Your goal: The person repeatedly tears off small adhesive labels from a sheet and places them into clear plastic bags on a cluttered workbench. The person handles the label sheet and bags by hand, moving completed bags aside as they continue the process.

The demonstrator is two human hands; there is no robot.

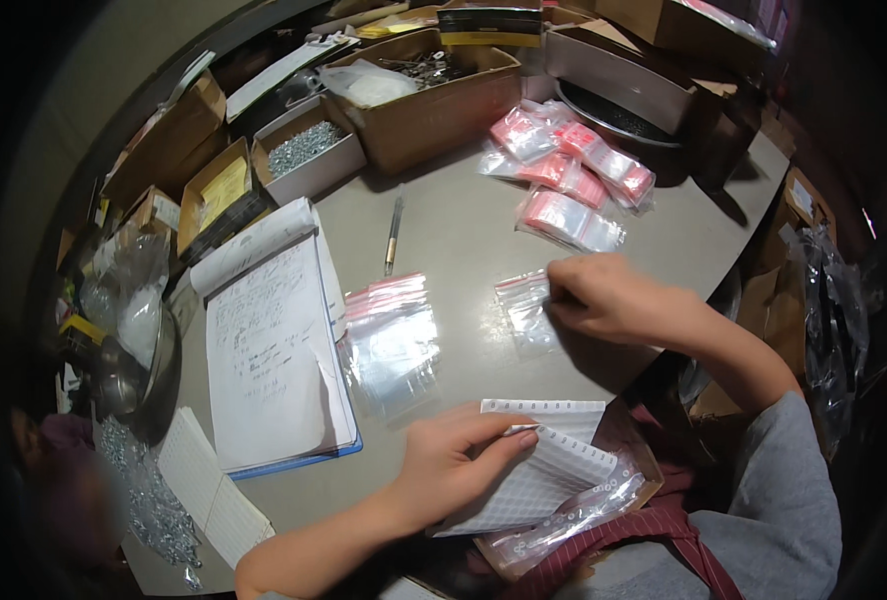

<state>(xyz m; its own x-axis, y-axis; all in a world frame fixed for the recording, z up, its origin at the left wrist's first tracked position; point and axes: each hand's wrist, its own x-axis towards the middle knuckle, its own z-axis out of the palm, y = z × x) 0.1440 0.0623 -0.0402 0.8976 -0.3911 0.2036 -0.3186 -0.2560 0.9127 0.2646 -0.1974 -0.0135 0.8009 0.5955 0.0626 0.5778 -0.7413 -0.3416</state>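
Left hand (453, 455) pinches the white gridded paper sheet (523, 492); right hand (603, 297) covers part of a clear, red-striped plastic bag (525, 318), fingertips hidden, grip indeterminable.

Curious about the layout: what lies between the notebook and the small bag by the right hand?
In the head view: clear red-topped bags, then bare tabletop.

The small bag (525, 318) is glossy plastic, the sheet (508, 492) matt paper. The tabletop (453, 225) looks smooth, faintly shiny — the big box (443, 117) dull cardboard, the small parts (303, 148) bright metal.
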